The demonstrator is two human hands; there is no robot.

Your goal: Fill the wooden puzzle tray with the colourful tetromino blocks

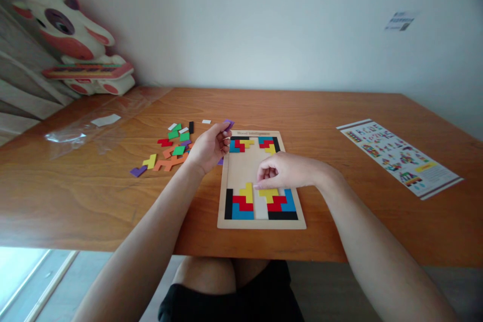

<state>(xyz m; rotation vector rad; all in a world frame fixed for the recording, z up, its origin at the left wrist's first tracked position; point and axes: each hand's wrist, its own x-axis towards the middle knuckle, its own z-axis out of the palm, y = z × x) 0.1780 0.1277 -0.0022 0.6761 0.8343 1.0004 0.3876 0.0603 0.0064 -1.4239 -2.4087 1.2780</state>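
Note:
A wooden puzzle board (241,171) lies on the table, with coloured pieces set in its four corners and bare wood in its middle. My left hand (212,147) is over the board's upper left edge, its fingers pinched on a purple piece (228,125). My right hand (277,170) hangs over the board's right half, fingers curled and closed just above a yellow piece (268,194); what they hold, if anything, is hidden. Another yellow piece (247,192) lies to the left of those fingertips. Part of a purple piece (221,161) shows beside the board's left edge.
Loose pieces in several colours, including a green one (178,150), are scattered left of the board. A printed sheet (400,158) lies at the right. Clear plastic wrap (86,128) and a cow-shaped toy (85,45) are at the back left.

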